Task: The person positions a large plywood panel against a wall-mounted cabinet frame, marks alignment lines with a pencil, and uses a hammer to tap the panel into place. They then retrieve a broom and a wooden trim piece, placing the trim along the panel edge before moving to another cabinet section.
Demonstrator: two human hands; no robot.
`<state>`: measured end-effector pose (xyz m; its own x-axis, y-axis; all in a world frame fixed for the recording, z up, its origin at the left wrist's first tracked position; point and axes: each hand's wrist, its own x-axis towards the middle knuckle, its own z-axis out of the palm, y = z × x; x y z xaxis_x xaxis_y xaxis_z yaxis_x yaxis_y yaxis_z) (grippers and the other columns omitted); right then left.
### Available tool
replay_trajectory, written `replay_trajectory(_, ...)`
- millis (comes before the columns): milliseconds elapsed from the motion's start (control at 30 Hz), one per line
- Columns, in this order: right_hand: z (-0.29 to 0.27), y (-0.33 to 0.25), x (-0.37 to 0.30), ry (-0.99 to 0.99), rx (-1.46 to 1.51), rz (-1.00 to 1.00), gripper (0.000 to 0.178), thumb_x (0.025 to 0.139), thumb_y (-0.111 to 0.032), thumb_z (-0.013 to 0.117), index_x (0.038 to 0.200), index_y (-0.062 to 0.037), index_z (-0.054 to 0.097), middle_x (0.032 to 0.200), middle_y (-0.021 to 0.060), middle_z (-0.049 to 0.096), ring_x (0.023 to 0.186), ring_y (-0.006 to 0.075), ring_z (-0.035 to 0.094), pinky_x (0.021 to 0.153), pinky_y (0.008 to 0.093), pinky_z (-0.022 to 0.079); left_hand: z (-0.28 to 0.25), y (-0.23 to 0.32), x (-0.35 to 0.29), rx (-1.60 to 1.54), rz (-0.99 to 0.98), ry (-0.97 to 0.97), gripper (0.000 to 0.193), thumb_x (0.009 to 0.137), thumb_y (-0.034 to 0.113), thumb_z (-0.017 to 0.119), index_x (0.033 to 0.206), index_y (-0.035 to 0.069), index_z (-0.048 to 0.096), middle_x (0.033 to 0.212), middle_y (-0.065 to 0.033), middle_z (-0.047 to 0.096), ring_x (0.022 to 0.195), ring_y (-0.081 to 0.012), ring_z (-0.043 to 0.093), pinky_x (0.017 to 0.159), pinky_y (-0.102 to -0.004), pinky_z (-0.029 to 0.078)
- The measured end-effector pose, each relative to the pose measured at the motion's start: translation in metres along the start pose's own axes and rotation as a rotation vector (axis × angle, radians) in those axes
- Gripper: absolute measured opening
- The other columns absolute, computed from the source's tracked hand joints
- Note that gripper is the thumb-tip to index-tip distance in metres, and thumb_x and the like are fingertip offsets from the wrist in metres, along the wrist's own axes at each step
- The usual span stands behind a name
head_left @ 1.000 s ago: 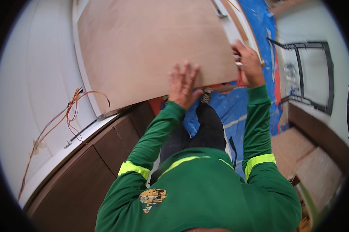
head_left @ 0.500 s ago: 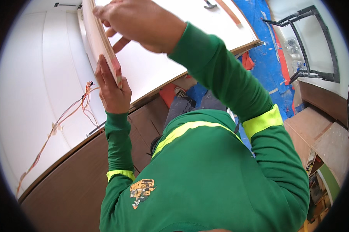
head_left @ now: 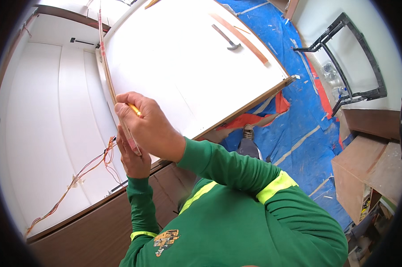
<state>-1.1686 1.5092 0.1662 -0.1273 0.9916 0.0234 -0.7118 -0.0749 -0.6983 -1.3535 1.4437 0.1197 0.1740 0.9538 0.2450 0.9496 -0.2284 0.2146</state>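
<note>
A long, thin wooden board (head_left: 105,66) is held almost edge-on, stretching away from me along the white panel's left side. My left hand (head_left: 136,162) grips its near end, fingers on the left face and thumb by the reddish tip. Just beyond, my right hand (head_left: 145,122) is closed around a yellow pencil (head_left: 134,109), its thumb and fingers against the board's edge. The pencil's point is hidden by the hand. Both hands are above the near left corner of the white panel (head_left: 165,66).
On the panel lie a hammer (head_left: 227,37), a brown wooden strip (head_left: 241,38) and a thin orange stick (head_left: 242,30). Loose wires (head_left: 69,189) cross the white recess at left. Blue sheeting (head_left: 299,147) covers the floor; a black metal frame (head_left: 377,62) and a wooden cabinet (head_left: 354,158) stand right.
My right hand has come down and closer along the board toward its near end, and the pencil now shows in it. The board appears more edge-on. The view has shifted, showing more panel.
</note>
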Motion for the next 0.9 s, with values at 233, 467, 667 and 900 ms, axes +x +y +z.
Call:
replay_trajectory(233, -0.013, -0.011, 0.005, -0.008, -0.128, 0.016, 0.035, 0.105, -0.021, 0.053, 0.125, 0.0083, 0.055, 0.083, 0.0043, 0.061, 0.07, 0.0092, 0.059, 0.063, 0.027, 0.052, 0.006, 0.019, 0.015, -0.014, 0.019, 0.039, 0.075, 0.092, 0.022, 0.067, 0.156, 0.003, 0.031, 0.15, -0.0227, 0.043, 0.129, -0.0449, 0.055, 0.099, -0.0482, 0.053)
replay_trajectory(467, -0.097, 0.001, 0.01, 0.163, -0.158, 0.067, 0.029, 0.103, -0.022, 0.057, 0.115, 0.0036, 0.065, 0.099, 0.0032, 0.067, 0.086, 0.0078, 0.059, 0.076, 0.0235, 0.052, 0.073, 0.065, 0.028, 0.023, 0.231, 0.156, 0.062, 0.087, 0.002, 0.061, 0.147, 0.0, 0.046, 0.146, -0.0222, 0.05, 0.135, -0.041, 0.051, 0.11, -0.0508, 0.045)
replay_trajectory(667, -0.26, 0.036, 0.03, 0.423, -0.359, 0.251, 0.024, 0.101, -0.022, 0.06, 0.109, -0.0023, 0.07, 0.096, 0.0017, 0.068, 0.088, 0.0101, 0.061, 0.078, 0.0259, 0.052, 0.22, 0.09, 0.052, 0.01, 0.552, -0.17, 0.085, 0.08, 0.005, 0.066, 0.157, 0.019, 0.036, 0.162, -0.0165, 0.028, 0.153, -0.0382, 0.023, 0.119, -0.0684, 0.018)
replay_trajectory(900, -0.412, 0.045, -0.086, 0.718, -0.481, 0.374, 0.03, 0.1, -0.035, 0.061, 0.117, -0.0114, 0.067, 0.096, -0.0012, 0.064, 0.089, 0.0091, 0.058, 0.066, 0.0287, 0.047, 0.422, 0.124, 0.044, 0.088, 0.692, -0.319, 0.087, 0.091, 0.023, 0.061, 0.162, 0.041, 0.013, 0.169, -0.0119, 0.008, 0.154, -0.0401, 0.01, 0.103, -0.0876, 0.022)
